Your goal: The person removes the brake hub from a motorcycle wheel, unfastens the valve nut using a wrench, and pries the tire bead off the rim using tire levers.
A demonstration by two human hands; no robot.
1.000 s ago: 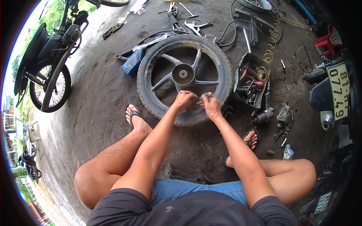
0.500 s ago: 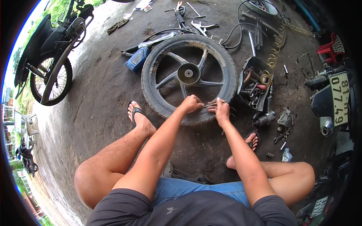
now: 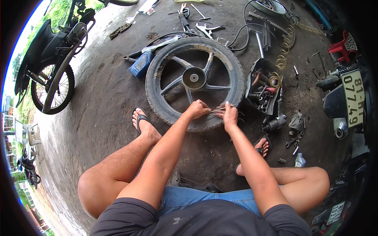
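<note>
Daylight reaches you from the left, bleaching the pale ground (image 3: 53, 169) there almost white, while the dark floor (image 3: 106, 114) dims toward your right, sinking into shadow near the lower corner. Your fisheye bends edges inside a black surround, fringed blue at left. Fine detail around your right hand (image 3: 230, 117) is soft.

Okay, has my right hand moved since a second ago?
Yes, slightly. Judged against the wheel hub, your right hand has shifted a little to the right and toward you.
</note>
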